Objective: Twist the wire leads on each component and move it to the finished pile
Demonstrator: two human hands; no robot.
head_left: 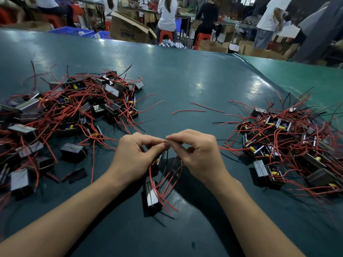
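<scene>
Both hands are up at centre frame, fingertips meeting. The left hand [137,156] has its grip curled around a component [160,160] tucked under its fingers, and its thumb and forefinger pinch the wire leads [167,141] at the top. The right hand [198,153] pinches the same lead ends from the 3 o'clock side, so both grips are closed on the wire, tips touching.

The bit that matters: the component hangs at 6 o'clock from the pinch point, so the leads run roughly straight up from body to fingertips. That's the axis the twist turns around, I'd guess with the right hand rolling while the left steadies.

A second component [153,196] lies on the surface [185,75] just below, at 6 o'clock, red wires trailing over it.

Big pile [70,112] at 10 o'clock, smaller pile [289,145] at 3 o'clock. Can't tell for sure which is the finished one. The right hand is nearer the smaller, the left nearer the bigger.
</scene>
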